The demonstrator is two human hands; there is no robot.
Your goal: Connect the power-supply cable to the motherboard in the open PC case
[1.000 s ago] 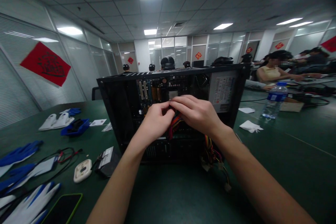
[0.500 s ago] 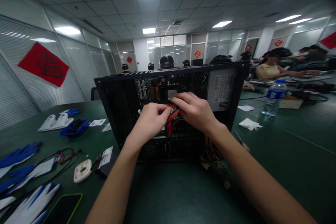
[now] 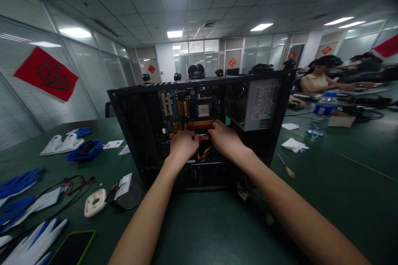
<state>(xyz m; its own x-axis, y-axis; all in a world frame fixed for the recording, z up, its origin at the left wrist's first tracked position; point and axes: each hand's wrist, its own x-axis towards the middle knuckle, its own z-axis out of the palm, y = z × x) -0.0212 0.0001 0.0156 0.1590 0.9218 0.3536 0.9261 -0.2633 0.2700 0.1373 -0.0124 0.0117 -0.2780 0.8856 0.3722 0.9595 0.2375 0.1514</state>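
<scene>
An open computer case (image 3: 127,120) stands on the table before me, its motherboard (image 3: 199,96) facing me. My left hand (image 3: 184,145) is inside, fingers curled near the left part of the red and yellow memory slots (image 3: 202,125); what they grip, if anything, is hidden. At the right end of these slots my right hand (image 3: 226,138) has its fingers bent together, and their tips hide what is between them. Red and yellow cables (image 3: 203,153) run between and below both hands. The bare processor (image 3: 203,110) shows above them. A power supply (image 3: 263,105) sits at the upper right.
On the right lie a screwdriver (image 3: 286,166), white paper (image 3: 294,145) and a water bottle (image 3: 323,114). To the left are a black boxy part (image 3: 127,196), a blue tray (image 3: 85,151), gloves (image 3: 37,240) and a phone (image 3: 73,248). A person (image 3: 326,78) sits at the far right.
My hands have moved down and apart, from near the processor to the two sides of the memory slots. The bundle of coloured cables has dropped lower, uncovering the processor and slots.
</scene>
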